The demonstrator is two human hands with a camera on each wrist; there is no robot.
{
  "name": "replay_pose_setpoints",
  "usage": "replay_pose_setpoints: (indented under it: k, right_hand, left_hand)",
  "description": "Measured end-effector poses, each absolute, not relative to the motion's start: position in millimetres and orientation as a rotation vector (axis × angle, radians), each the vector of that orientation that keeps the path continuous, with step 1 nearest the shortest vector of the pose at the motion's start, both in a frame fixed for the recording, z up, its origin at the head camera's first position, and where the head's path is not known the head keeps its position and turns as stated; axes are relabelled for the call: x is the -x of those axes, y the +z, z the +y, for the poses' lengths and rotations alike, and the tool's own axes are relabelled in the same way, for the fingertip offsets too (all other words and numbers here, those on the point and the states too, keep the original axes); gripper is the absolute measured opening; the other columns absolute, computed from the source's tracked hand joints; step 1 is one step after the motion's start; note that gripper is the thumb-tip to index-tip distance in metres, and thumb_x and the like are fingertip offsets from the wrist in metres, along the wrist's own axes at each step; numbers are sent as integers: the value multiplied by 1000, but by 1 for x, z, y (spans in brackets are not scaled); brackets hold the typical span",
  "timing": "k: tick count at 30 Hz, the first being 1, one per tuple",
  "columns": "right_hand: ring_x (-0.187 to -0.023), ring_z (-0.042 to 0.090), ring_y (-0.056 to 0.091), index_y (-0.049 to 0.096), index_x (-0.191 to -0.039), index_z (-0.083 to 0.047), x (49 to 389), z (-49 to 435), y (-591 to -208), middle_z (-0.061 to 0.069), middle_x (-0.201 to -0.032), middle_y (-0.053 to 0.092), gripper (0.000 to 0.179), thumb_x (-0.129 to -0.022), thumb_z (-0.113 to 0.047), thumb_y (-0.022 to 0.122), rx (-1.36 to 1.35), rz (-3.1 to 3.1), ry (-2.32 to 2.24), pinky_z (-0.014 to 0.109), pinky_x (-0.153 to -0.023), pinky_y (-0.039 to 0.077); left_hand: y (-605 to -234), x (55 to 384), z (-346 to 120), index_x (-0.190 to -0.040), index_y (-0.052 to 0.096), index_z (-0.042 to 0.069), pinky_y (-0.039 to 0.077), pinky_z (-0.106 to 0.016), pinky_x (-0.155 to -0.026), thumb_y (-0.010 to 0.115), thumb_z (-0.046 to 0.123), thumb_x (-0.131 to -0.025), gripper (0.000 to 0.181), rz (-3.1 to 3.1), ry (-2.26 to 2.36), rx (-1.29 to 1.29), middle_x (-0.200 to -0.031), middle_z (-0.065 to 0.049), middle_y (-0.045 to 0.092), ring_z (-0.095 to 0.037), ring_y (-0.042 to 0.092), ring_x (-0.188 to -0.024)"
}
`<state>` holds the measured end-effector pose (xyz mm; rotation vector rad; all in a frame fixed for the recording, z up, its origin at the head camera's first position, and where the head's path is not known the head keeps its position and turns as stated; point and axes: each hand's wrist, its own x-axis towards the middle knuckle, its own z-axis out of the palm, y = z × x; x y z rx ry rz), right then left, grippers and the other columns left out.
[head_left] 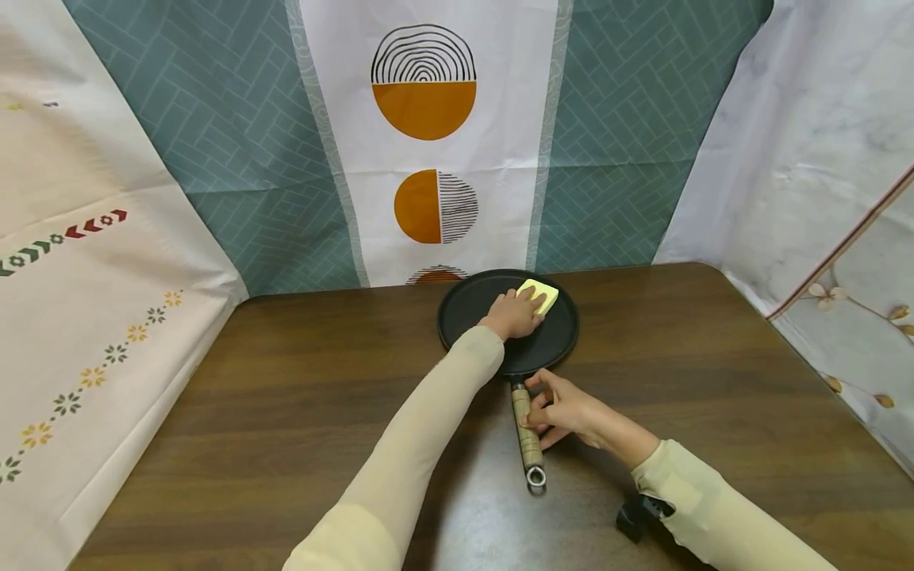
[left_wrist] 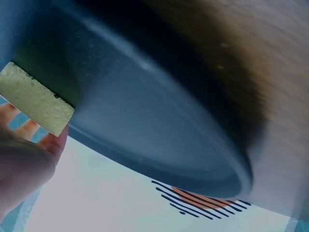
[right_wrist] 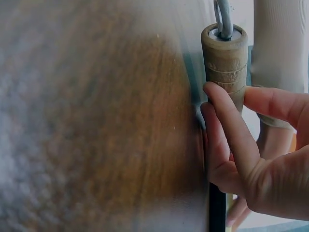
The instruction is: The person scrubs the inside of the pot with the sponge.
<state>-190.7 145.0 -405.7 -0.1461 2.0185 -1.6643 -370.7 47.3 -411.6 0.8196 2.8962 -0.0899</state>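
A round black flat pan (head_left: 467, 317) lies on the table with its wooden handle (head_left: 527, 428) pointing toward me. On the right part of its cooking surface, my left hand (head_left: 512, 313) holds a pale yellow sponge (head_left: 546, 295), with fingers over the top and the thumb along its side. The left wrist view shows the sponge's edge (left_wrist: 36, 99) against the black surface. My right hand (head_left: 567, 408) grips the handle from the right. In the right wrist view the thumb is on one side of the handle (right_wrist: 226, 65) and fingertips on the other.
The brown wooden table (head_left: 321, 381) extends around the pan. A patterned cloth (head_left: 450, 159) hangs behind its far edge, with light cloths at left and right. A small black device (head_left: 631, 519) sits at my right sleeve. A metal ring (head_left: 535, 477) ends the handle.
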Motion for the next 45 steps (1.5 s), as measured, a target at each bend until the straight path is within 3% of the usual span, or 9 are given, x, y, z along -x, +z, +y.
replay_pose_setpoints:
  k: [5, 18, 45]
  right_hand:
    - [-65, 21, 50, 32, -120, 1, 191, 145, -406, 15, -84, 47, 56, -74, 0, 63, 144, 2011, -1664, 40, -56, 51]
    - [-65, 21, 50, 31, -119, 1, 192, 146, -407, 17, -85, 48, 55, -74, 0, 63, 137, 2002, -1669, 41, -56, 51]
    - [-69, 25, 54, 27, -122, 3, 189, 146, -403, 19, -89, 49, 54, -76, 1, 56, 172, 1966, -1669, 43, -59, 51]
  left_hand:
    - [-407, 365, 53, -142, 18, 30, 24, -35, -99, 30, 42, -95, 50, 2896, -83, -825, -147, 4, 14, -22, 25, -126]
    - [-406, 361, 57, -140, 21, 33, 25, -37, -99, 34, 38, -95, 48, 2876, -95, -914, -147, 4, 15, -22, 28, -124]
    - [-408, 324, 36, -141, 15, 32, 23, -40, -102, 35, 38, -94, 52, 2724, -75, -1186, -148, 5, 7, -20, 25, -126]
